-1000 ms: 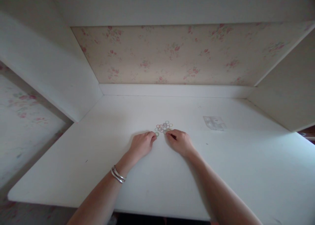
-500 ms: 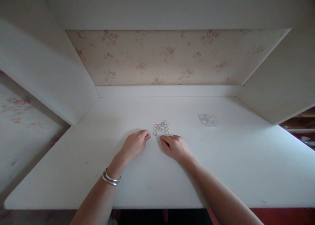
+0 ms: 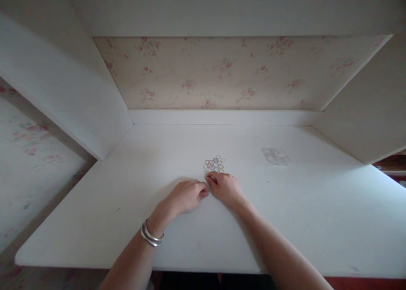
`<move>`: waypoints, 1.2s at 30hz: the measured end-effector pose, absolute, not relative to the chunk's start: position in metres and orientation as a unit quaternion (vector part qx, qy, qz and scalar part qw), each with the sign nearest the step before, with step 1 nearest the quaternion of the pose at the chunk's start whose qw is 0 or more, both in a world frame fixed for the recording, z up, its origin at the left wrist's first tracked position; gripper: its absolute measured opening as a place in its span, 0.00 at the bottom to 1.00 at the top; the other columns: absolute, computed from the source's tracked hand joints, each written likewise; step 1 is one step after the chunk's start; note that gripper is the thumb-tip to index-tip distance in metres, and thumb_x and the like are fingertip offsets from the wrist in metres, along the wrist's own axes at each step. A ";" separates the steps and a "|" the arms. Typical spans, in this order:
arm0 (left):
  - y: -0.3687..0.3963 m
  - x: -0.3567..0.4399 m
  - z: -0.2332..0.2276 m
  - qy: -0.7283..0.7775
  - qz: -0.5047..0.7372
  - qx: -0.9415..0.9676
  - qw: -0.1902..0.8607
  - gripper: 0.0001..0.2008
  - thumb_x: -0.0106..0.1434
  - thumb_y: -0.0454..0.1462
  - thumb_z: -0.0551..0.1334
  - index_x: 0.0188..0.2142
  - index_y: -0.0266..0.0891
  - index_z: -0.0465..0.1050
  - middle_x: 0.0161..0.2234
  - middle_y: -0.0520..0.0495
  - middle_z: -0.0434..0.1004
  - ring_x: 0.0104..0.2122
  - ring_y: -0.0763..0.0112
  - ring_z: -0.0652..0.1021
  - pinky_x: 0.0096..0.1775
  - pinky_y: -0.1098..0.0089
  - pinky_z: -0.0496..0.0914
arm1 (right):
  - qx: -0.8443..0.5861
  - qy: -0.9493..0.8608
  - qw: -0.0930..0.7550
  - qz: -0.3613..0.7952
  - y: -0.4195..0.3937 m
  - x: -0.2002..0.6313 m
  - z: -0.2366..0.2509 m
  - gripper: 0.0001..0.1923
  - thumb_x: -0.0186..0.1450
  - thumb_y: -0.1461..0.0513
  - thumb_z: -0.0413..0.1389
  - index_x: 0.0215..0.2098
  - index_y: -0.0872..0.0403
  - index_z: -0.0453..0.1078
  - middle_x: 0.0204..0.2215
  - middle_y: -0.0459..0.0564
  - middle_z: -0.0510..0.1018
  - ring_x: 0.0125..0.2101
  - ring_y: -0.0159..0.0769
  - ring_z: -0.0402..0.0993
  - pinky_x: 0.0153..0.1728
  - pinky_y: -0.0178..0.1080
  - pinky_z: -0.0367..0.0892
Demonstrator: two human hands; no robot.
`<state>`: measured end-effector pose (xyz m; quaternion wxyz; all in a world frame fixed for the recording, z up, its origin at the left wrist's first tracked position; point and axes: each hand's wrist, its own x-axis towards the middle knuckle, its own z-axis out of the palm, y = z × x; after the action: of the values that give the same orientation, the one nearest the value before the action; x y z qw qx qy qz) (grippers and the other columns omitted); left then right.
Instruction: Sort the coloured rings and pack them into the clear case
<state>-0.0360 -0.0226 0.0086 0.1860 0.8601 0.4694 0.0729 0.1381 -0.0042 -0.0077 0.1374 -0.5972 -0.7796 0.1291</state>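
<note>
A cluster of small thin coloured rings lies on the white desk, some overlapping, just beyond my hands. My right hand is closed in a pinch at the near edge of the cluster, its fingertips touching down where a lone ring lay. Whatever sits between those fingertips is hidden. Close by, below and left of it, my left hand rests on the desk with thumb and fingers pressed together; its fingertips nearly meet my right hand, and I cannot make out anything in them. Silver bangles circle my left wrist.
To the right of the rings lies a clear plastic bag, flat on the desk. A small dark sliver is at left. White side panels and a floral-papered back wall enclose the desk.
My left hand has moved right and toward me, up to my right hand. My right hand has shifted slightly left against the rings; the lone ring is now out of sight. The view has turned slightly left.
</note>
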 end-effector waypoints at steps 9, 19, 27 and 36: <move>-0.003 -0.049 0.006 0.580 0.194 0.762 0.213 0.11 0.66 0.42 0.51 0.37 0.43 0.71 0.34 0.50 0.78 0.32 0.70 0.76 0.33 0.73 0.64 | -0.579 -0.802 0.096 0.109 -0.002 0.143 -0.006 0.14 0.69 0.57 0.43 0.41 0.49 0.70 0.36 0.48 0.80 0.32 0.37 0.75 0.30 0.34 0.57; 0.000 -0.044 0.000 0.617 0.139 0.758 0.159 0.13 0.66 0.42 0.51 0.38 0.45 0.73 0.35 0.51 0.79 0.34 0.70 0.77 0.33 0.72 0.63 | -0.564 -0.765 0.265 0.165 0.005 0.168 -0.015 0.15 0.70 0.56 0.42 0.41 0.51 0.68 0.31 0.48 0.78 0.31 0.34 0.73 0.30 0.32 0.59; 0.000 -0.045 0.002 0.614 0.137 0.760 0.164 0.13 0.66 0.42 0.52 0.39 0.45 0.74 0.36 0.50 0.80 0.35 0.70 0.77 0.36 0.72 0.65 | -0.448 -0.828 0.238 0.239 -0.018 0.159 -0.010 0.14 0.69 0.58 0.44 0.38 0.52 0.71 0.32 0.46 0.78 0.31 0.31 0.72 0.33 0.32 0.61; 0.000 -0.047 0.001 0.610 0.142 0.763 0.160 0.12 0.65 0.42 0.53 0.39 0.45 0.74 0.37 0.50 0.80 0.34 0.69 0.77 0.36 0.72 0.65 | -0.401 -0.875 0.168 0.211 -0.025 0.155 -0.009 0.14 0.70 0.59 0.45 0.38 0.50 0.73 0.34 0.43 0.79 0.33 0.31 0.72 0.39 0.35 0.60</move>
<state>-0.0474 -0.0001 0.0007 0.1598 0.7634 0.6095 0.1418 0.1552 -0.0246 -0.0088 0.1676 -0.4014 -0.8754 0.2109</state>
